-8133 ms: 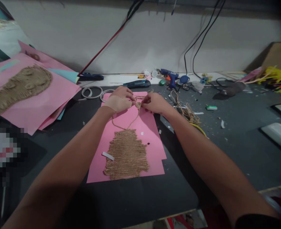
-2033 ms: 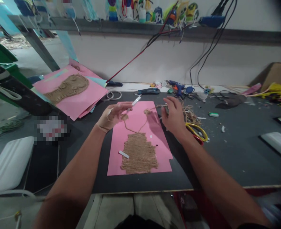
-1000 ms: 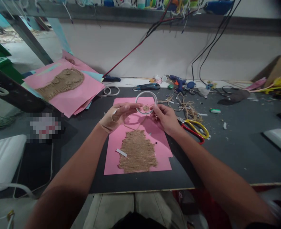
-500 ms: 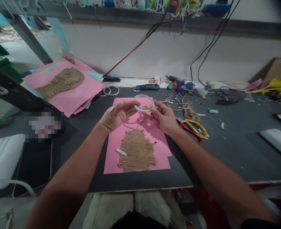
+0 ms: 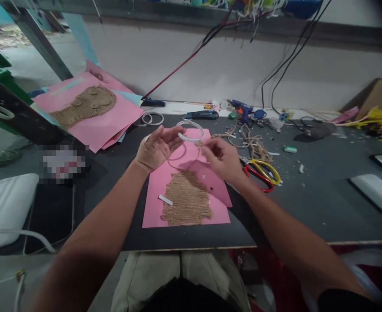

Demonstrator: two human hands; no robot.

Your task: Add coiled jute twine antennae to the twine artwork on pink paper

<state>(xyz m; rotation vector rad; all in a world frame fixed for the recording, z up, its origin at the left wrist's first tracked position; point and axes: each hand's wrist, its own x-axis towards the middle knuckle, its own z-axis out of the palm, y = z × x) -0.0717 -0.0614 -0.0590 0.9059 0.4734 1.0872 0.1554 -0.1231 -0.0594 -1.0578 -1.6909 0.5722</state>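
My left hand [image 5: 158, 149] is palm up, its fingertips closed on the rim of a thin white tape roll [image 5: 191, 139] above the pink sheet. A beige band crosses its palm and wrist. My right hand [image 5: 222, 159] is beside the roll, thumb and fingers pinched together at some brown twine [image 5: 199, 152]; the pinch point is partly hidden. Twine hangs in a loop between the hands. Below lies a panel of twine rows [image 5: 187, 199] on the pink sheet [image 5: 153, 212], with a small white strip [image 5: 165, 199] over its left edge.
Scissors [image 5: 259, 173] with red and yellow handles and tangled twine [image 5: 259, 147] lie right. Behind are a utility knife [image 5: 200, 115], a glue gun [image 5: 243, 109] and more tape rolls [image 5: 153, 119]. Pink sheets [image 5: 126, 110] with a twine piece are stacked left.
My right hand has come off the tape roll and shifted slightly down and right. The roll, held by my left hand, has moved a little left and up.
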